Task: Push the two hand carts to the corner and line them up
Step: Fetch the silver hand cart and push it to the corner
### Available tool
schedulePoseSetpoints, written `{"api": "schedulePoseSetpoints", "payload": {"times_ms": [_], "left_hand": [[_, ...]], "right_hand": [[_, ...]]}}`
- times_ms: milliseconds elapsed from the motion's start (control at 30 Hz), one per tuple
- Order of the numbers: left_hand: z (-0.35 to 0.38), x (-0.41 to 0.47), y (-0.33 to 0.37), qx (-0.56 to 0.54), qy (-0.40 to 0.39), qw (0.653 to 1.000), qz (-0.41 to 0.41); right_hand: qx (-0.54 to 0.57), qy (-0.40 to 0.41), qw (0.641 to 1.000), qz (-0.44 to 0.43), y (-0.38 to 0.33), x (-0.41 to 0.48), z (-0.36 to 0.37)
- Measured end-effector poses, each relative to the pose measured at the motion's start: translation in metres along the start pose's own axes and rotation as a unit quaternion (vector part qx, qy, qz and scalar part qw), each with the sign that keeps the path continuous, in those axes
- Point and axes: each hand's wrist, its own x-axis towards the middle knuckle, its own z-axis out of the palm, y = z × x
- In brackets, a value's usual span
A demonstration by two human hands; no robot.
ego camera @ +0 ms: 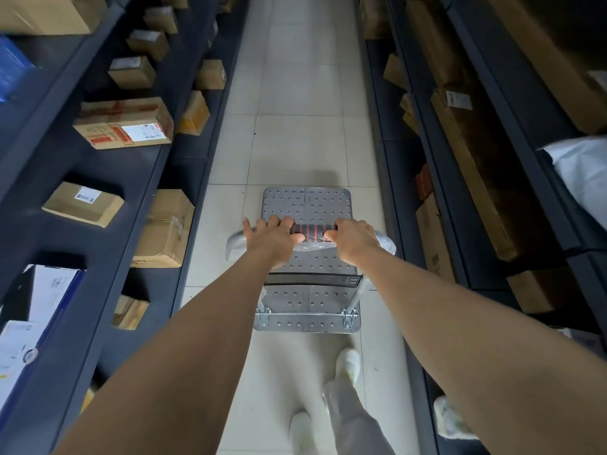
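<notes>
A grey metal hand cart (308, 205) with a studded flat deck stands in the aisle in front of me. Its handle bar (313, 231) has a black grip with red stripes and plastic wrap on the bends. My left hand (272, 238) grips the left part of the bar, the little finger sticking out. My right hand (353, 239) grips the right part, fingers curled over it. Only one cart is in view.
Dark shelving (184, 178) runs close along the left of the aisle, holding cardboard boxes (124, 123). Dark shelving (427, 178) with more boxes lines the right. Pale floor tiles (295, 93) stretch ahead. My feet in white shoes (348, 362) are behind the cart.
</notes>
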Motion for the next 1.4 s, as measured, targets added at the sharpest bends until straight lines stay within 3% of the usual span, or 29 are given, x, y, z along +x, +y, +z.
{"api": "schedulePoseSetpoints", "payload": {"times_ms": [467,600,767,1400], "left_hand": [[-0.057,0.121,0.037,-0.115,0.009,0.993,-0.024],[-0.072,0.154,0.046,-0.123,0.013,0.992,-0.037],[-0.090,0.193,0.050,-0.131,0.027,0.990,-0.037],[-0.165,0.338,0.007,-0.125,0.043,0.991,-0.007]], "right_hand": [[0.002,-0.010,0.999,-0.035,0.039,0.132,-0.067],[-0.092,-0.006,0.993,-0.067,0.049,0.166,-0.082],[-0.127,0.015,0.990,-0.060,0.052,0.210,-0.098],[-0.128,-0.026,0.988,-0.077,0.015,0.360,-0.161]]}}
